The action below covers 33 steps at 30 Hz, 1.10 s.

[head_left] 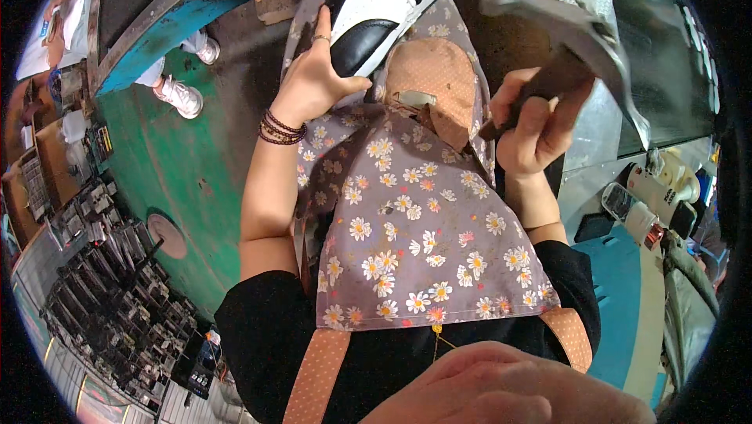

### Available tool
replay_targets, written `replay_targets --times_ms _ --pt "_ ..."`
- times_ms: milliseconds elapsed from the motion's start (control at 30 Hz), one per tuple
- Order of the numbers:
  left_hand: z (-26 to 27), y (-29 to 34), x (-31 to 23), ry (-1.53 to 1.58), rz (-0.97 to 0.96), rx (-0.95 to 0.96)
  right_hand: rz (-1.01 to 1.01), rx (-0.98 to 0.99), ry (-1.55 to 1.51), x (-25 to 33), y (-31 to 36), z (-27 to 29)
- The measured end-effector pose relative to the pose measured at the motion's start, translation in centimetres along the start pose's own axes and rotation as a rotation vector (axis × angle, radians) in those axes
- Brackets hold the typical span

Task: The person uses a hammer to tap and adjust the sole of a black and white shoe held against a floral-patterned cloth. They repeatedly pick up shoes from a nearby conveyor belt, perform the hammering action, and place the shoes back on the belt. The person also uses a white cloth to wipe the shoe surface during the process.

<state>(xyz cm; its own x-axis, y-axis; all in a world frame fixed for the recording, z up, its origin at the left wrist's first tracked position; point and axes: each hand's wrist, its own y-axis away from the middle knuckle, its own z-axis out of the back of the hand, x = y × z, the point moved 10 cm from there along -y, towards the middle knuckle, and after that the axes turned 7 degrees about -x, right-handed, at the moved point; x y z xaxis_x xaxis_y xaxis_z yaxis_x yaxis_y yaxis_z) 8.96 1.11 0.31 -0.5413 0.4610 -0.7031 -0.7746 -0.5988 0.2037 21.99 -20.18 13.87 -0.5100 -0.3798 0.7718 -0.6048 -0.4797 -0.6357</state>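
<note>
A white shoe (pixel 376 5) with black patches at both ends lies sole edge to the right on my apron-covered lap (pixel 403 212). My left hand (pixel 317 79) is closed around its near end, the thumb on the close side and the fingers along its left flank. In my right hand (pixel 540 122) a metal hammer (pixel 560 20) is gripped by its dark handle. The hammer's curved head is raised to the right of the shoe, apart from it, and is a little blurred. Several beaded bracelets (pixel 282 130) circle my left wrist.
A long bench with a blue edge (pixel 141 63) curves across the far left. Another person's white shoe (pixel 182 97) stands on the green floor (pixel 133 126). Dark parts fill a rack (pixel 117 291) at the left. To the right, a phone (pixel 595 226) and small items rest on a blue surface (pixel 619 291).
</note>
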Motion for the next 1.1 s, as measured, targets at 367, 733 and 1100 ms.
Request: replay_targets --times_ms 367,733,1100 --pt "-0.4 -0.6 0.1 -0.023 -0.284 -0.126 -0.011 0.366 0.253 -2.3 1.6 -5.1" --pt "-0.5 -0.8 -0.1 0.101 -0.15 -0.027 0.114 0.413 0.311 -1.6 2.1 -5.4" --pt "-0.8 0.4 -0.4 0.102 -0.343 -0.053 0.14 0.476 0.344 -1.4 2.6 -6.2"
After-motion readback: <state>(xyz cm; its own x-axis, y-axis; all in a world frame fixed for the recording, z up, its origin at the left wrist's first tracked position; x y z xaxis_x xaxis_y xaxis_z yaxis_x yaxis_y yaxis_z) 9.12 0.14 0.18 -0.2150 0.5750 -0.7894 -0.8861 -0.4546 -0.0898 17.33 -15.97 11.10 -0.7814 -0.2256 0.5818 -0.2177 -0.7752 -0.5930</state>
